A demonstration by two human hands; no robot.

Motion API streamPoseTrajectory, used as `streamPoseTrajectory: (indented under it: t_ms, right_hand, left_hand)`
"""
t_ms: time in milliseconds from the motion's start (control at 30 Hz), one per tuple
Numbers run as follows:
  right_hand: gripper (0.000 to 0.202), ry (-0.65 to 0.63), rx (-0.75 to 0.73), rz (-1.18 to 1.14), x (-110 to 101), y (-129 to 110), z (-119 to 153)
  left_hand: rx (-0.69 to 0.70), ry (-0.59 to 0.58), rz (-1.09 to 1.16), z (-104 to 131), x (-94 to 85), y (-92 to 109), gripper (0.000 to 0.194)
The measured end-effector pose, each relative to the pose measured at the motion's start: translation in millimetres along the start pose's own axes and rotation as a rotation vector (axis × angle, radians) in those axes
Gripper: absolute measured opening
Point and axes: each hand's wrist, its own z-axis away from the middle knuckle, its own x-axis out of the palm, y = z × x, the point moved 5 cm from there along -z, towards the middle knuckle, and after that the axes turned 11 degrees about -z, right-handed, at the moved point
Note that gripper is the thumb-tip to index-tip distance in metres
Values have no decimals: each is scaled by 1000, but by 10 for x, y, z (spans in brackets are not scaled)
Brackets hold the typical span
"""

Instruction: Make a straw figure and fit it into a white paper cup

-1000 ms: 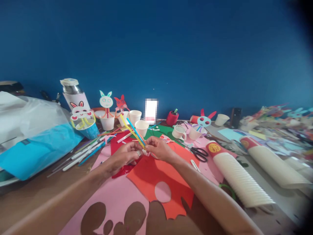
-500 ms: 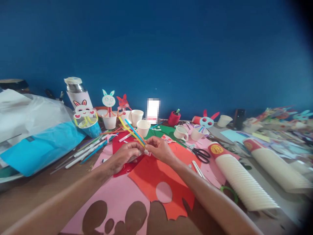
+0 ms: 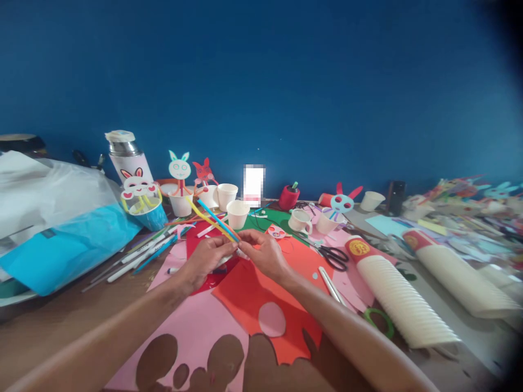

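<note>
Fingertip to fingertip, my left hand (image 3: pixel 212 256) and my right hand (image 3: pixel 263 250) both pinch the lower ends of a bundle of coloured straws. A yellow straw (image 3: pixel 206 216) and a blue straw (image 3: pixel 211 213) slant up to the left out of the fingers, with some orange showing beside the blue. Something small and whitish sits between the hands, too covered to make out. Below them lie red paper (image 3: pixel 214 280) and cut orange paper (image 3: pixel 281 288).
Pink paper (image 3: pixel 196 326) with cut-out holes lies in front. Behind stand a white paper cup (image 3: pixel 237 215) and a rabbit-faced figure (image 3: pixel 180 169) in a cup. To the right are black-handled scissors (image 3: pixel 335 257), a white cutter (image 3: pixel 330 284) and a stack of paper cups (image 3: pixel 402 299).
The straws lean further left than before, and their two tops have spread a little. Both hands stay together at the lower ends. The whole view has shifted slightly.
</note>
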Motion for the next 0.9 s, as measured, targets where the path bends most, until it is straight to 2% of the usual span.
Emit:
streamPoseTrajectory:
  t_ms: [233,400,633,800,900]
  right_hand:
    - [27,-43,46,-227,32,78,-37]
    - [29,-21,153,-425,40,166,-67]
    - [27,-28,267,-279,44,236,-58]
    - [26,-12,234,-278,80,249,-70]
    - [24,28,206,-312,111,301,-68]
  left_hand:
    - [80,15,-11,52,-9,160,20]
    - [102,55,-85,58,-55,198,19]
    - [155,76,-140,14,-71,168,21]
    - [148,7,-127,-5,-44,139,26]
    - [152,69,-216,-10,-68,118,24]
